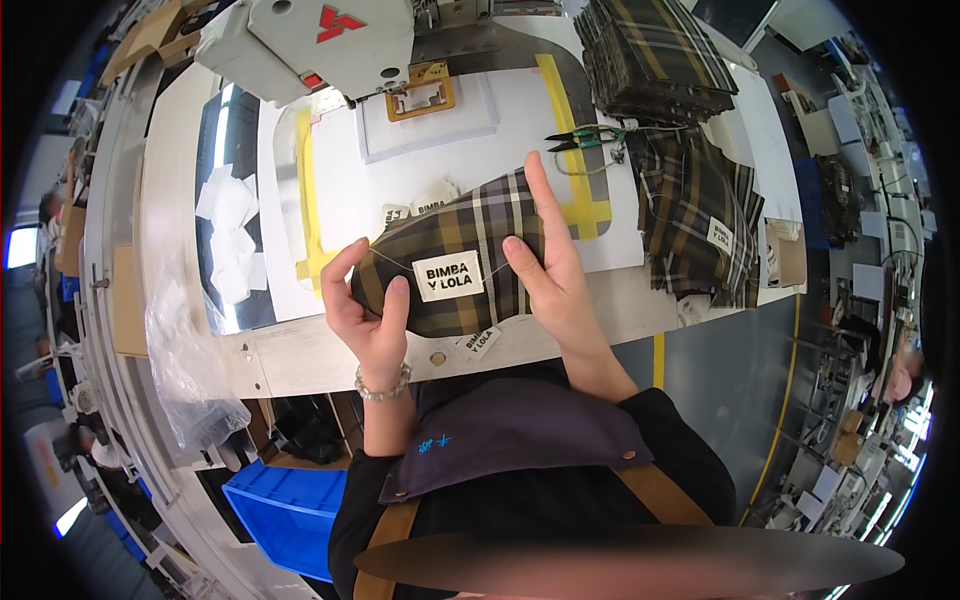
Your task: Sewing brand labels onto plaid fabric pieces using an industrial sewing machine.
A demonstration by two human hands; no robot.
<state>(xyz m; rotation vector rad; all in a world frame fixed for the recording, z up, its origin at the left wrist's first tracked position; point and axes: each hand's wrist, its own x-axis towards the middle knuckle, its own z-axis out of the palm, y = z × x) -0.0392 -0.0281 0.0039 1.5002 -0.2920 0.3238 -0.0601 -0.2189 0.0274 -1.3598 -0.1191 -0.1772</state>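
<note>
Between my two hands is a dark plaid fabric piece (422,238) in brown, olive and white, held up over the front of the table. A cream label (449,277) with black lettering lies on its face, and loose thread runs out from both of its sides. My left hand (368,315) grips the left edge, thumb on top and fingers behind. At the right edge my right hand (556,280) presses its thumb on the cloth, with the index finger stretched up along the side. The fabric's underside is hidden.
A white sewing machine head (325,45) stands at the back, near a brass-coloured frame (420,98). Loose labels (435,193) lie behind the fabric. Thread snips (585,138) rest beside stacked plaid pieces (655,60). White scraps (230,235) and a blue crate (285,515) are left.
</note>
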